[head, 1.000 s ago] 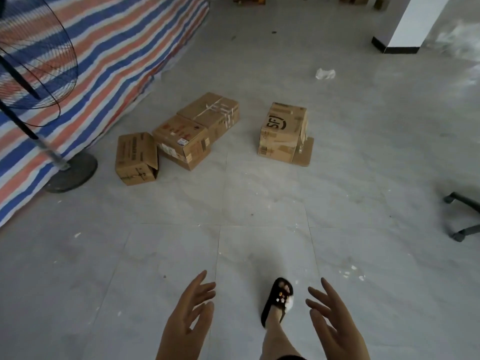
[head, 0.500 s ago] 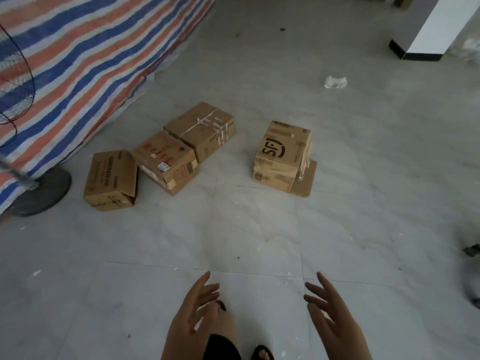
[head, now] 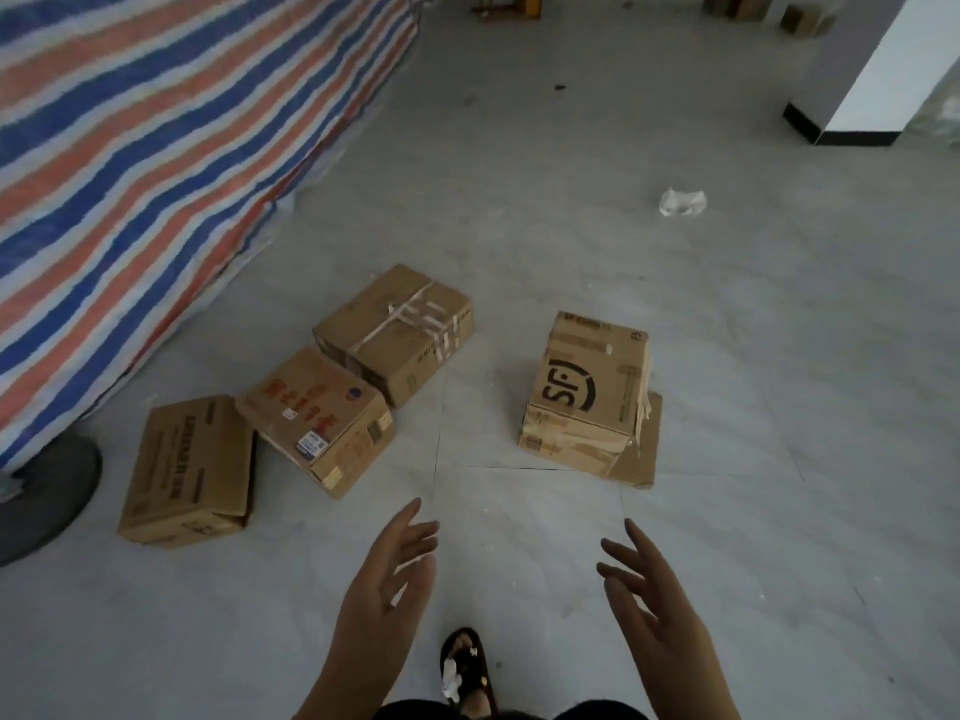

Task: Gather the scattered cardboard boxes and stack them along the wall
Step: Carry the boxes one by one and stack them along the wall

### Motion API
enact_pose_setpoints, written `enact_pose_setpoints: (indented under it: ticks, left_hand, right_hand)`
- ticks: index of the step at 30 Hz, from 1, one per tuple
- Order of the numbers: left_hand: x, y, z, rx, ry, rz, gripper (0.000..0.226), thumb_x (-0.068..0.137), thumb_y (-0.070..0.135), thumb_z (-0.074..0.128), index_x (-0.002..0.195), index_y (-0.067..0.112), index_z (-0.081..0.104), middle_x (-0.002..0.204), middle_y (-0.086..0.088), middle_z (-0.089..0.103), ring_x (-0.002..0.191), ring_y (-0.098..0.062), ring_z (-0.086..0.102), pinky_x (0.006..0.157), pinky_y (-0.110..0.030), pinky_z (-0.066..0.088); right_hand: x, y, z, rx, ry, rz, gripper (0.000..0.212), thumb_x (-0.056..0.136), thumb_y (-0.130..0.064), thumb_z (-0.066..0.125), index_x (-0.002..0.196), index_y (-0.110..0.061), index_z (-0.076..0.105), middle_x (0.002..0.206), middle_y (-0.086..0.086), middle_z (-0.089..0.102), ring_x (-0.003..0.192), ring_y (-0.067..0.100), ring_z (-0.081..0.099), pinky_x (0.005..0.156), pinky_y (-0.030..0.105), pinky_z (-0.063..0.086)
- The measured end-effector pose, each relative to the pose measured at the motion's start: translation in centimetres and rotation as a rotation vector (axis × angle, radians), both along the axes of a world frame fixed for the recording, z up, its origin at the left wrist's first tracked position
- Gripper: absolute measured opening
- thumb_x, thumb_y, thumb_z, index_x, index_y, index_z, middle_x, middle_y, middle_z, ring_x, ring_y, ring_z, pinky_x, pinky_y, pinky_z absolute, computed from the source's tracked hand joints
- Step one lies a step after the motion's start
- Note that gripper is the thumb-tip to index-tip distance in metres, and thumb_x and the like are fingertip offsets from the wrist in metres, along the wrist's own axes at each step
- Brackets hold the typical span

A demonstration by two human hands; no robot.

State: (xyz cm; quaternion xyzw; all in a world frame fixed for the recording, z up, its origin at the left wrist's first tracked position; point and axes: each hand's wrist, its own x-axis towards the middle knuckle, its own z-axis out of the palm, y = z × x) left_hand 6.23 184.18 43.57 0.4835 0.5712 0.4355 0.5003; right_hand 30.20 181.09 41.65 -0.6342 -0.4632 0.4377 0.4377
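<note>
four cardboard boxes are lying on a grey tiled floor [head: 519, 226] ahead of a person who is looking down at both hands. three are sitting in a loose diagonal row near a red, white and blue striped tarp [head: 156, 163] that is hanging on the left, apparently covering the wall side: a plain printed box [head: 187, 472] nearest the camera, a box with red lettering [head: 319, 418] just beside it and seemingly touching it, and a taped box [head: 397, 332] at the far end. the fourth, a box marked sf [head: 589, 397], is standing apart to the right on a flattened piece of cardboard [head: 641, 459]. none is stacked yet, so the gathering looks barely begun.

the left hand [head: 382, 589] and the right hand [head: 652, 610] are reaching forward at matching height, palms turned toward each other, probably readying to take a box by two opposite sides. the fingers of both are straight and slightly spread, holding and touching nothing. the sf box is sitting most nearly in line with the gap between them, still well apart from the fingertips.

one sandalled foot [head: 467, 667] is showing below. a fan base [head: 41, 491] is sitting at the left edge, and a crumpled white scrap [head: 681, 202] is lying farther off.
</note>
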Motion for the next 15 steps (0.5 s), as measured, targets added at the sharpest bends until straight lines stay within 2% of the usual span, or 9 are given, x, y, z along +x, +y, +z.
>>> enact_pose_setpoints:
  ticks: [2,3,4,6,7,10,12,14,15]
  left_hand:
    - [0.5,3.1,0.3,-0.023,-0.046,-0.025,0.066,0.064,0.071,0.064,0.117,0.037,0.049,0.105,0.018,0.068,0.101,0.0,0.063,0.085,-0.013,0.05]
    - [0.9,4.5,0.3,-0.05,-0.052,-0.028,0.076,0.054,0.077,0.062,0.116,0.036,0.05,0.103,0.014,0.069,0.101,-0.002,0.063,0.081,-0.01,0.048]
    - [1.3,5.9,0.1,-0.076,-0.046,-0.031,0.078,0.05,0.077,0.06,0.115,0.035,0.05,0.104,0.011,0.069,0.101,-0.005,0.064,0.078,-0.009,0.047]
    - [1.8,8.9,-0.4,-0.106,-0.049,-0.054,0.088,0.044,0.083,0.061,0.116,0.034,0.051,0.104,0.009,0.068,0.101,-0.004,0.064,0.079,-0.009,0.048]
    - [2.0,10.4,-0.8,-0.123,-0.041,-0.069,0.09,0.043,0.084,0.062,0.117,0.034,0.05,0.103,0.009,0.069,0.101,-0.003,0.063,0.08,-0.011,0.049]
    - [3.3,15.7,-1.9,-0.151,-0.004,-0.103,0.079,0.051,0.072,0.066,0.118,0.035,0.049,0.107,0.021,0.067,0.102,-0.002,0.063,0.084,-0.014,0.05]
    - [4.8,19.2,-2.7,-0.15,0.024,-0.105,0.073,0.059,0.069,0.068,0.12,0.035,0.049,0.107,0.018,0.068,0.101,-0.001,0.063,0.084,-0.013,0.049]
    - [6.8,22.7,-3.5,-0.159,0.048,-0.103,0.042,0.084,0.039,0.064,0.123,0.034,0.049,0.107,0.011,0.068,0.102,0.0,0.062,0.082,-0.01,0.048]
    - [7.8,24.5,-3.7,-0.152,0.067,-0.103,0.036,0.09,0.022,0.058,0.122,0.034,0.049,0.11,0.01,0.066,0.102,0.001,0.062,0.08,-0.007,0.047]
  right_hand:
    - [0.2,2.5,-0.2,-0.022,-0.007,-0.049,0.065,0.087,-0.001,0.058,0.119,-0.057,0.051,0.111,-0.032,0.062,0.098,-0.004,0.064,0.076,0.006,0.048]
    - [0.6,3.6,-0.3,-0.035,-0.015,-0.086,0.068,0.087,-0.002,0.058,0.114,-0.064,0.049,0.111,-0.03,0.063,0.097,-0.004,0.064,0.075,0.007,0.049]
    - [1.0,4.8,-0.4,-0.046,-0.016,-0.126,0.067,0.087,-0.008,0.059,0.11,-0.069,0.047,0.11,-0.027,0.065,0.096,-0.004,0.065,0.075,0.007,0.049]
    - [2.0,7.3,-0.5,-0.066,-0.006,-0.188,0.051,0.084,-0.031,0.062,0.105,-0.074,0.046,0.109,-0.021,0.067,0.095,-0.003,0.065,0.074,0.008,0.05]
    - [2.6,8.6,-0.9,-0.079,-0.008,-0.203,0.049,0.083,-0.034,0.063,0.104,-0.074,0.046,0.109,-0.019,0.068,0.094,-0.003,0.066,0.074,0.009,0.05]
    - [4.8,12.8,-2.3,-0.111,-0.034,-0.22,0.071,0.088,-0.005,0.058,0.106,-0.073,0.048,0.109,-0.022,0.067,0.095,-0.001,0.065,0.076,0.011,0.051]
    - [6.7,16.2,-3.3,-0.136,-0.039,-0.233,0.064,0.089,-0.003,0.056,0.115,-0.061,0.048,0.108,-0.023,0.067,0.096,0.0,0.065,0.074,0.009,0.05]
    - [8.9,20.0,-3.6,-0.152,-0.024,-0.23,0.053,0.09,-0.006,0.055,0.118,-0.05,0.043,0.111,-0.022,0.063,0.096,-0.003,0.064,0.074,0.01,0.051]
    - [10.1,22.0,-3.5,-0.159,-0.018,-0.228,0.05,0.091,-0.008,0.054,0.119,-0.048,0.042,0.113,-0.022,0.06,0.096,-0.007,0.063,0.075,0.013,0.051]
